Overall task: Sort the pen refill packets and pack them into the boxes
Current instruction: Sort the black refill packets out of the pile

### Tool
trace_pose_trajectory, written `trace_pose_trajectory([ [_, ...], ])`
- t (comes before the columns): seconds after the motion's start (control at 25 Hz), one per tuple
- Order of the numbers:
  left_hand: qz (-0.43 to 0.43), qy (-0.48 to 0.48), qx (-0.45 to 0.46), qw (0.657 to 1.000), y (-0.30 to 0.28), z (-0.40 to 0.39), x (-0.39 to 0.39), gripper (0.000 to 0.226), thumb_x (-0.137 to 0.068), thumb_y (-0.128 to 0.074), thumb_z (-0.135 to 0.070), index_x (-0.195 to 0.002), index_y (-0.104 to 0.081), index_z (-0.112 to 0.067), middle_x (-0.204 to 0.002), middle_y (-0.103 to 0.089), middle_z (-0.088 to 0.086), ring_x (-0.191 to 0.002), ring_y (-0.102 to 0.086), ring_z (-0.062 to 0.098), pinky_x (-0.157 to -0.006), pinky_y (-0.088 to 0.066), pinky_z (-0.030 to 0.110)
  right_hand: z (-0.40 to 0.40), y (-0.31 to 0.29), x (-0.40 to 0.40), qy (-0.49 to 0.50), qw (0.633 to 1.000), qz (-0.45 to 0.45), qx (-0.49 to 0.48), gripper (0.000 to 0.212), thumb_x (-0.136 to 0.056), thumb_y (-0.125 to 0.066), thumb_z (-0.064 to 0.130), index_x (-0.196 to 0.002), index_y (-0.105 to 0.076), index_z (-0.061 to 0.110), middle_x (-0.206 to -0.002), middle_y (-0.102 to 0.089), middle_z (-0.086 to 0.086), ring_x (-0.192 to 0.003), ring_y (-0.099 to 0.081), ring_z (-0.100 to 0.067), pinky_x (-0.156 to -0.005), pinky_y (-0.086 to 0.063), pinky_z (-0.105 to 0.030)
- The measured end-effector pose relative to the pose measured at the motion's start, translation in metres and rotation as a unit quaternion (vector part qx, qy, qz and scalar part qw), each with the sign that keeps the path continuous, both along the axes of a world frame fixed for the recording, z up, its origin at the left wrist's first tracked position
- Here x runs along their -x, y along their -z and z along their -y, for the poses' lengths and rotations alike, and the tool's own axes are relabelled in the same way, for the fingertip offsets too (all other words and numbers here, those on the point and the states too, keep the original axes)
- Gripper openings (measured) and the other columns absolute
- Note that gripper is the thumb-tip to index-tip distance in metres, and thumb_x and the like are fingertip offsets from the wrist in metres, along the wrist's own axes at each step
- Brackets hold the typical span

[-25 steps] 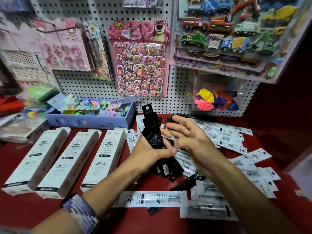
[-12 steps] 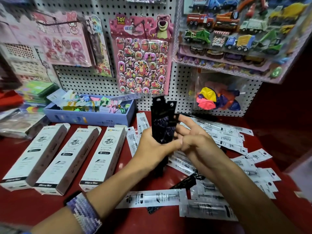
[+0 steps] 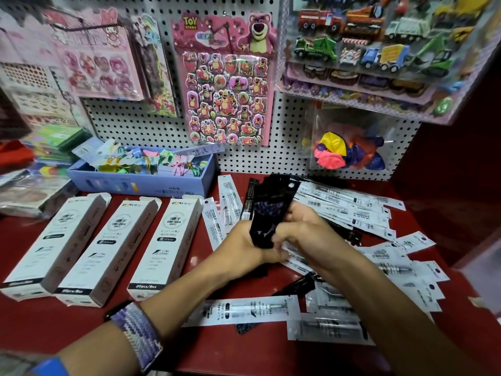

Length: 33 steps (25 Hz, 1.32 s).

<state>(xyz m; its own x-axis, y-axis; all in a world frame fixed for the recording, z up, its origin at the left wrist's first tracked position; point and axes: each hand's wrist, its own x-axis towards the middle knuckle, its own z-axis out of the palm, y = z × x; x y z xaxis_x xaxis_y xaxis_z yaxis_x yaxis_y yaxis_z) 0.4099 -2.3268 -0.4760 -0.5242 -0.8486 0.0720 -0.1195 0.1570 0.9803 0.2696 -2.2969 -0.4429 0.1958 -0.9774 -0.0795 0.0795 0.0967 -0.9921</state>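
While both hands grip it, the stack of black packets (image 3: 267, 213) stands upright above the red table (image 3: 54, 321): left hand (image 3: 245, 244) wrapped round its lower part, right hand (image 3: 303, 232) curled on its right edge. White packets (image 3: 349, 210) lie scattered right of the stack. Three white boxes (image 3: 165, 242) lie left of it, contents not visible. Blue box (image 3: 141, 183) behind them holds colourful packets.

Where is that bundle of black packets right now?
In the head view, the black packets stand upright at centre, gripped by both hands, left hand and right hand, above the red table, right of the three white boxes.
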Motion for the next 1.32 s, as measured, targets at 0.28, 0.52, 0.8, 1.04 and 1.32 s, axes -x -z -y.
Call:
trace_pose_trajectory([
  [0.28, -0.146, 0.106, -0.253, 0.95, -0.034, 0.001, -0.008, 0.025, -0.087, -0.061, -0.012, -0.11, -0.062, -0.004, -0.097, -0.069, 0.02, -0.078, -0.068, 0.032, -0.068, -0.058, 0.037, 0.001, -0.007, 0.003, 0.085, 0.995, 0.058, 0.001, 0.021, -0.099, -0.055, 0.016, -0.108, -0.059, -0.003, -0.054, -0.051, -0.008, -0.042, -0.039, -0.019, -0.042, -0.034, -0.029],
  [0.52, -0.111, 0.126, -0.288, 0.943, -0.036, -0.007, -0.009, 0.029, -0.093, -0.056, -0.025, -0.121, -0.055, -0.017, -0.096, -0.07, 0.019, -0.073, -0.071, 0.034, -0.043, -0.056, 0.029, -0.004, -0.017, 0.005, 0.13, 0.988, 0.08, -0.009, 0.012, -0.095, -0.06, 0.014, -0.1, -0.066, 0.005, -0.085, -0.075, -0.008, -0.055, -0.065, -0.013, -0.039, -0.045, -0.024],
  [0.8, -0.141, 0.067, -0.303, 0.94, -0.038, -0.004, -0.01, 0.029, -0.092, -0.055, -0.006, -0.121, -0.06, -0.006, -0.11, -0.07, 0.021, -0.094, -0.07, 0.036, -0.066, -0.061, 0.043, -0.001, -0.012, 0.009, 0.115, 0.993, 0.01, -0.025, 0.021, -0.095, -0.062, 0.021, -0.113, -0.067, 0.013, -0.107, -0.076, -0.006, -0.103, -0.071, -0.024, -0.097, -0.053, -0.046],
  [1.04, -0.196, -0.069, -0.254, 0.945, -0.038, 0.0, -0.003, 0.016, -0.093, -0.058, -0.008, -0.105, -0.069, -0.008, -0.095, -0.073, 0.01, -0.079, -0.071, 0.018, -0.062, -0.057, 0.029, -0.004, 0.001, -0.006, 0.09, 0.991, -0.087, -0.042, 0.06, -0.083, -0.055, 0.071, -0.13, -0.053, 0.034, -0.128, -0.064, 0.008, -0.119, -0.061, -0.016, -0.103, -0.048, -0.045],
  [1.32, -0.255, -0.106, -0.274, 0.921, -0.03, 0.007, -0.002, 0.018, -0.089, -0.059, -0.005, -0.105, -0.066, -0.005, -0.09, -0.072, 0.014, -0.077, -0.07, 0.024, -0.062, -0.058, 0.034, -0.008, 0.007, -0.008, 0.165, 0.919, -0.328, 0.144, 0.02, -0.095, -0.055, 0.04, -0.085, -0.055, 0.023, -0.073, -0.061, -0.011, -0.058, -0.054, -0.025, -0.064, -0.051, -0.048],
])
